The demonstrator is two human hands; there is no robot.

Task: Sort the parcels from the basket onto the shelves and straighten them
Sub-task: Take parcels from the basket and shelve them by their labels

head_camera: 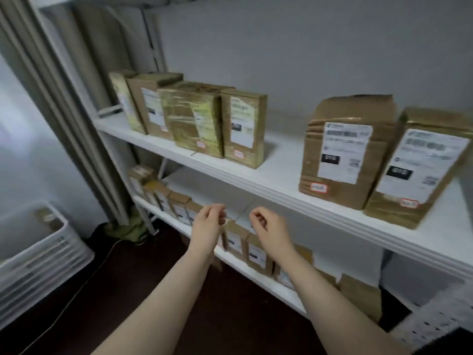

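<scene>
Brown cardboard parcels with white labels stand on a white shelf unit. On the upper shelf (276,170) a tight group of several parcels (194,119) stands at the left, and two larger parcels (345,152) stand at the right. A row of smaller parcels (240,239) lines the lower shelf (238,267). My left hand (208,226) and my right hand (268,231) hover in front of the lower row with fingers loosely curled, holding nothing. A white plastic basket (38,260) sits on the floor at the left with one parcel (50,219) visible inside.
A grey-green curtain (64,98) hangs left of the shelf unit. A cable (84,283) runs across the dark floor. Another white perforated basket (435,319) shows at the lower right. A wide gap lies between the two parcel groups on the upper shelf.
</scene>
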